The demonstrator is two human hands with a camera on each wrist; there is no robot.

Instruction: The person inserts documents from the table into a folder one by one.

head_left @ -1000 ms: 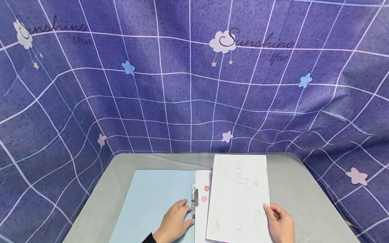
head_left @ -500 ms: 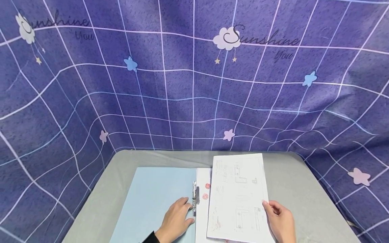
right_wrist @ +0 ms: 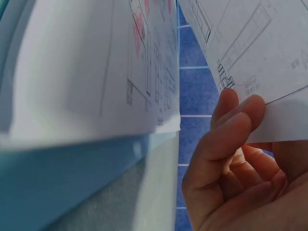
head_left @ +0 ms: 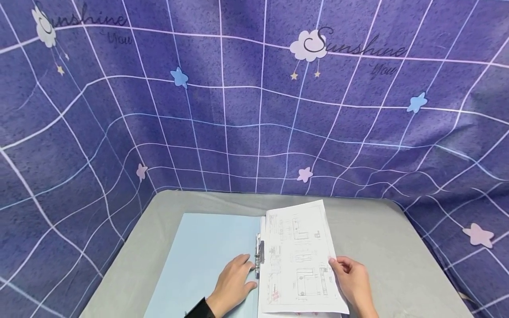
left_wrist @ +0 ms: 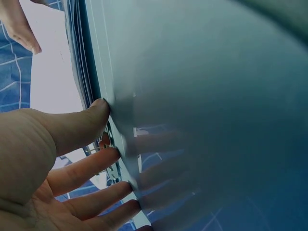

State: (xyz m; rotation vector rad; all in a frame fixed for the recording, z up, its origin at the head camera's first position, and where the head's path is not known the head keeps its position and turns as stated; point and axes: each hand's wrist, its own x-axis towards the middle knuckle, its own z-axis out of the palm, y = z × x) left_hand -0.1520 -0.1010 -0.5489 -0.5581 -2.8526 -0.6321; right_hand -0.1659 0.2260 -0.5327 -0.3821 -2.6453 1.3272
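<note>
A light blue folder [head_left: 214, 247] lies spread flat on the table, with a metal lever clip [head_left: 258, 256] along its spine. My left hand [head_left: 232, 282] rests on the cover beside the clip, fingers relaxed and fingertips right at the metal. Over the right side of the folder, my right hand [head_left: 354, 280] pinches the right edge of a white drawing sheet [head_left: 294, 247] printed with technical outlines. The sheet is lifted and tilted. In the right wrist view, thumb and fingers grip its corner, and another printed page [right_wrist: 96, 72] with red marks stands beneath it.
A grey cloth-covered table [head_left: 397, 265] extends around the folder on both sides. Behind and beside it hangs a purple-blue curtain [head_left: 238, 110] with a grid, stars and clouds.
My right hand has brought the drawing sheet left, up to the clip, covering the red-stamped page strip seen earlier. My left hand stays by the clip; the head view has shifted slightly.
</note>
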